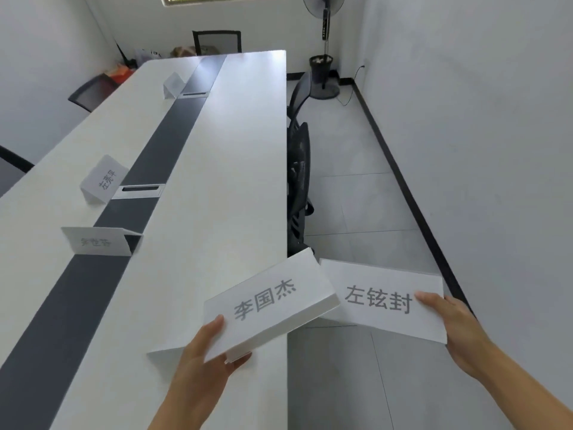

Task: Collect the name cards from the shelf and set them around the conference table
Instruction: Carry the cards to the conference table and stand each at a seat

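My left hand point(204, 352) pinches a folded white name card point(269, 305) by its lower left corner, above the right edge of the long white conference table point(217, 181). Beside it, my right hand point(455, 330) holds a second white name card point(384, 301) by its right end, out over the floor past the table's edge. The two cards overlap slightly at their inner ends. Three more name cards stand on the table near its dark centre strip: one near point(99, 242), one further along point(104, 179) and one far off point(173, 85).
A black mesh chair point(299, 169) is pushed against the table's right side. Another chair point(217, 41) stands at the far end and one point(90, 91) on the left. A standing fan point(324, 48) occupies the far right corner. A tiled aisle point(366, 193) runs between table and wall.
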### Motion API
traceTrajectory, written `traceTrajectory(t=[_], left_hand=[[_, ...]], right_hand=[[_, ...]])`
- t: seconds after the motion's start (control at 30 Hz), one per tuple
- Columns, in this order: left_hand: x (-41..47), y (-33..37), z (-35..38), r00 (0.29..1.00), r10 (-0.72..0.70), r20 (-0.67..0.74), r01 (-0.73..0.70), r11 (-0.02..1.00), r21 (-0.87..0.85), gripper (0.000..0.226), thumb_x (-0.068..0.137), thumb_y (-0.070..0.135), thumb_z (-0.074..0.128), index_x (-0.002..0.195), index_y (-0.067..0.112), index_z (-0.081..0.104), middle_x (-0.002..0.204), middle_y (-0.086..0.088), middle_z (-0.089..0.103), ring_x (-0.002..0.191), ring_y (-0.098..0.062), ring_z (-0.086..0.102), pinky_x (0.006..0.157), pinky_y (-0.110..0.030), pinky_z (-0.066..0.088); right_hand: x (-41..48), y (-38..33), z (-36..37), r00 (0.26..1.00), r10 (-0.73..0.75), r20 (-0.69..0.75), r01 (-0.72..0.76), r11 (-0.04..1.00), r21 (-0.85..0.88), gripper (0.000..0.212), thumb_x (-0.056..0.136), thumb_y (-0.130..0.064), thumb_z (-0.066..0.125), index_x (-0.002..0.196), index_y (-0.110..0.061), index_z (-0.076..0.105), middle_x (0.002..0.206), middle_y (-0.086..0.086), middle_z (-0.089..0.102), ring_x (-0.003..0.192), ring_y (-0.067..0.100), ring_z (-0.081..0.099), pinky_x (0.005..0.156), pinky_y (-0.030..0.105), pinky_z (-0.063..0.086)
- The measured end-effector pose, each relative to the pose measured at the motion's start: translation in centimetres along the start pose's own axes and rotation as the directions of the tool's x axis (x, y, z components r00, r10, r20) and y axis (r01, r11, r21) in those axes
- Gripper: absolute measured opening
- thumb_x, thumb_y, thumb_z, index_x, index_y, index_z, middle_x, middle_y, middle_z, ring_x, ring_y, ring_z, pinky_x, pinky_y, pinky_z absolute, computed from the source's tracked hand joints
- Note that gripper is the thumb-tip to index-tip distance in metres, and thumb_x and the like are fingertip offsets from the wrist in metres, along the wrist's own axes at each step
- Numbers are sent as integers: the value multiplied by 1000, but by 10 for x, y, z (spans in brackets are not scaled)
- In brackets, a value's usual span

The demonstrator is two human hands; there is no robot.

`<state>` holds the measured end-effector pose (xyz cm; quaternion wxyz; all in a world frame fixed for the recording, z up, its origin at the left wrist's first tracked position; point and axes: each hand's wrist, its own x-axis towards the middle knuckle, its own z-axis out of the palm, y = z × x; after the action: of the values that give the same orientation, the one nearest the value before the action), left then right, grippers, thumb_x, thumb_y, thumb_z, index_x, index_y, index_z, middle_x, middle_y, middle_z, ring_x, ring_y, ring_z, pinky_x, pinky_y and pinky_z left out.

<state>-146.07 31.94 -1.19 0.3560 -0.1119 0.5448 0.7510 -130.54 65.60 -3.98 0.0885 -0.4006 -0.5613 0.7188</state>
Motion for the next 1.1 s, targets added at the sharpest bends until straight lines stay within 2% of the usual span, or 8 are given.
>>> traceTrajectory(t=[0.17,0.3,0.37,0.5,0.7,0.9,1.0,1.1], left_hand=[[16,-18,58,999,-52,5,52,998,18,35,83,30,56,114,15,65,105,-9,73,96,-28,61,88,-45,45],[46,-10,75,999,-36,-39,38,999,38,36,85,30,54,116,13,64,108,-10,72,99,-29,60,91,-46,44],[67,-6,81,997,-39,-67,40,999,12,37,83,31,55,115,14,65,107,-9,72,99,-30,59,91,-46,43],[121,2,101,993,-26,-119,17,997,-72,36,80,30,57,110,14,67,100,-9,72,90,-31,60,83,-45,45],[213,55,146,992,-11,-123,-10,985,-173,34,77,30,59,106,16,68,88,-7,74,86,-30,60,78,-44,45],[278,124,160,981,98,-168,-128,976,-178,29,87,32,54,108,18,68,101,-7,72,96,-30,58,87,-46,43],[301,144,156,960,123,-250,-177,962,-207,30,87,31,53,110,18,67,108,-9,70,98,-32,58,88,-47,43],[323,151,154,924,126,-361,-224,944,-243,27,89,31,53,108,20,67,104,-8,70,98,-31,58,88,-47,43]], right_hand=[[22,-12,-48,1000,0,24,0,1000,-1,54,66,-36,75,111,-8,67,103,14,76,98,37,69,92,52,49],[65,-28,-56,1000,15,14,-15,1000,8,30,87,-24,61,112,-6,66,104,16,75,101,39,66,92,51,48],[89,-38,-53,999,31,25,-32,999,9,31,87,-24,61,112,-6,65,104,15,75,100,38,66,94,52,47],[149,-72,-45,995,17,103,-11,998,-61,62,59,-44,74,109,-8,67,102,15,76,99,39,69,95,54,48],[250,-150,-27,986,-30,166,49,993,-111,93,36,-63,84,109,-8,68,103,16,75,98,39,69,96,56,48],[337,-213,3,974,-15,224,32,997,-70,79,55,-49,80,118,-3,64,105,16,75,101,38,68,92,48,51],[385,-233,26,959,3,285,30,993,-110,91,44,-54,86,116,-3,64,105,15,75,97,35,70,81,41,55],[438,-254,55,924,46,379,15,988,-156,64,64,-36,77,117,-2,63,104,15,76,86,28,73,68,33,58]])
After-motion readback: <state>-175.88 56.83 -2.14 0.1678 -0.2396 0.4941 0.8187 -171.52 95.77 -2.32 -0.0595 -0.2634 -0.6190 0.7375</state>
